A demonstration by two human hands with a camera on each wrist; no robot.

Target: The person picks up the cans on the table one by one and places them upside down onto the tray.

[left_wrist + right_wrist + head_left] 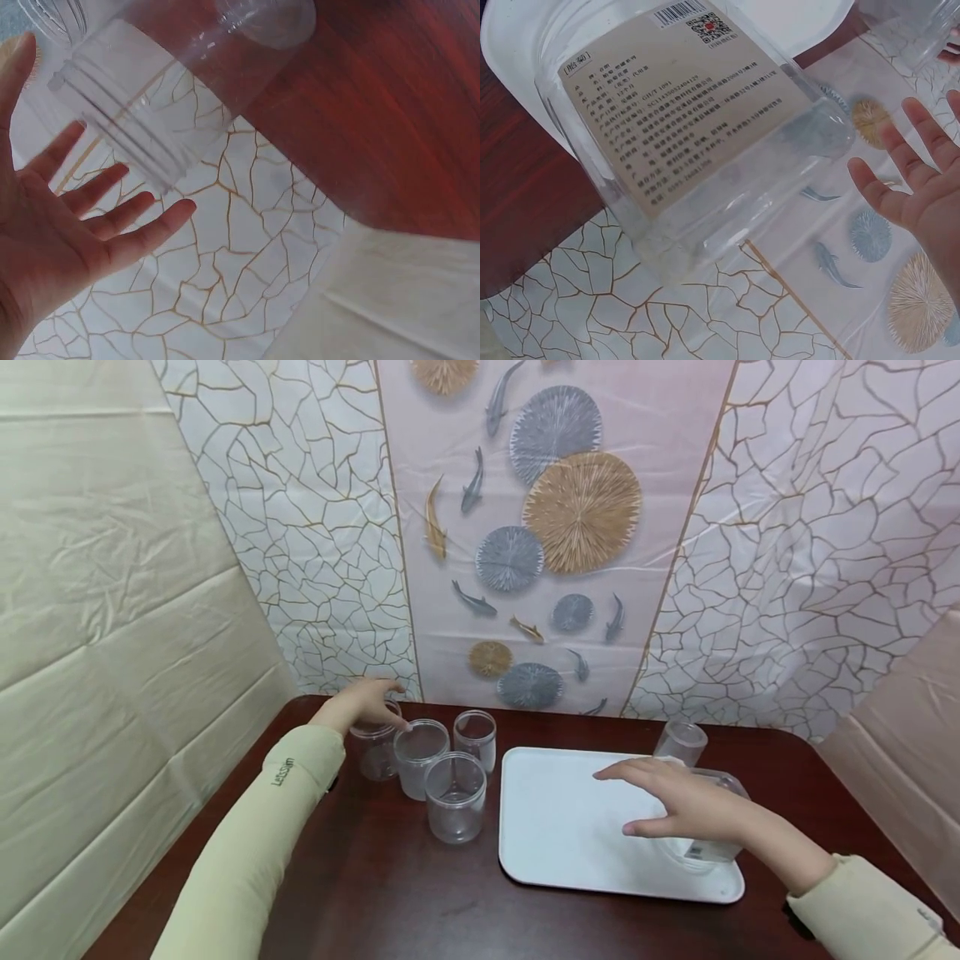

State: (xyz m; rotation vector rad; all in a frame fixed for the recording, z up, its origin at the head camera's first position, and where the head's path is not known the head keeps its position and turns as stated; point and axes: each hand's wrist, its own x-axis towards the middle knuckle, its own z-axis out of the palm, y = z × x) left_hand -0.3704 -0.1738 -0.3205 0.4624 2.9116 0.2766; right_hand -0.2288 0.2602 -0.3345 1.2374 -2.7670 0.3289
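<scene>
My left hand (366, 702) reaches over the leftmost clear plastic jar (377, 758), fingers spread. In the left wrist view, the fingers of that hand (60, 217) are apart around the threaded mouth of a clear jar (127, 120); whether they touch it I cannot tell. Above a white tray (570, 818) hovers my right hand (686, 797), thumb and fingers wide apart and holding nothing. Beside it, at the tray's right end, stands a large clear jar (697, 852), partly hidden by the hand. The right wrist view shows this jar's printed paper label (682, 105).
Close to the leftmost jar stand more open clear jars: a middle one (420, 764), a narrower one (483, 752) at the back and one in front (456, 814). Another clear jar (681, 742) is behind the tray. Patterned cloth (525, 635) hangs along the table's back edge.
</scene>
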